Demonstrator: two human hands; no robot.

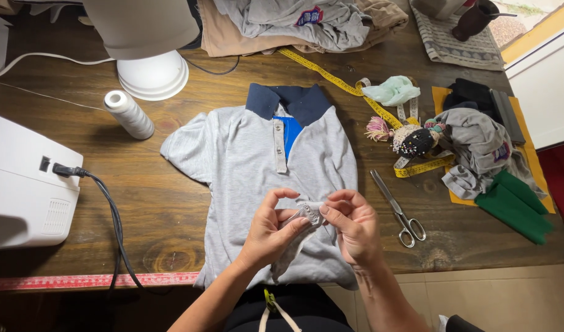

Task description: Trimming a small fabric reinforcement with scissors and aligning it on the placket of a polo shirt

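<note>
A light grey polo shirt (245,154) with a navy collar and blue placket lies flat on the wooden table (165,209). Above its lower part, my left hand (271,227) and my right hand (354,224) pinch a small piece of grey fabric (306,212) between their fingertips. The piece hangs down between my hands. Steel scissors (397,209) lie just right of my right hand.
A white sewing machine (23,184) with a black cable sits at left. A white thread spool (129,114) and a lamp base (153,74) stand behind. A yellow tape measure (337,80), a pincushion doll (411,140), and folded cloths (491,160) lie at right.
</note>
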